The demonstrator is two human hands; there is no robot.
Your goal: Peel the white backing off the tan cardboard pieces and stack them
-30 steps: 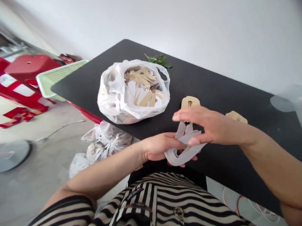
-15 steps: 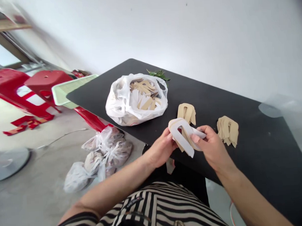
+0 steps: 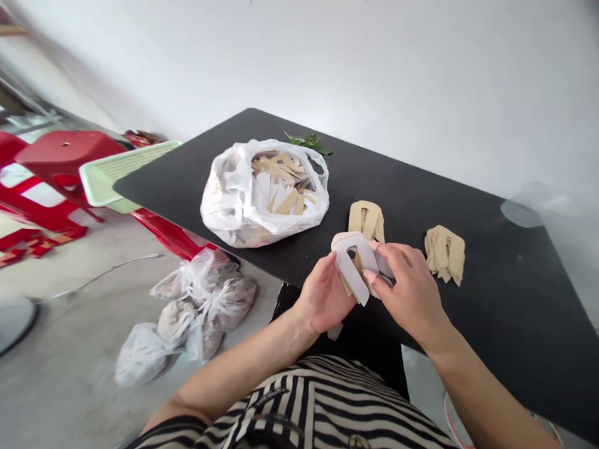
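Holding paper cutouts (image 3: 352, 280), left grip (image 3: 328, 300) and right grip (image 3: 410, 294) slant the top one lengthwise, curve farthest

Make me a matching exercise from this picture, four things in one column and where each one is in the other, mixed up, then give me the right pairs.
Things:
1. White cutouts
2. Green leaves
3. Pale green basket
4. Cluster of plastic bags

Places:
A. On the floor
B. Held by the left hand and right hand
C. Beside the red stool
D. On the black table, near the wall

Right pairs: 1-B, 2-D, 3-C, 4-A.
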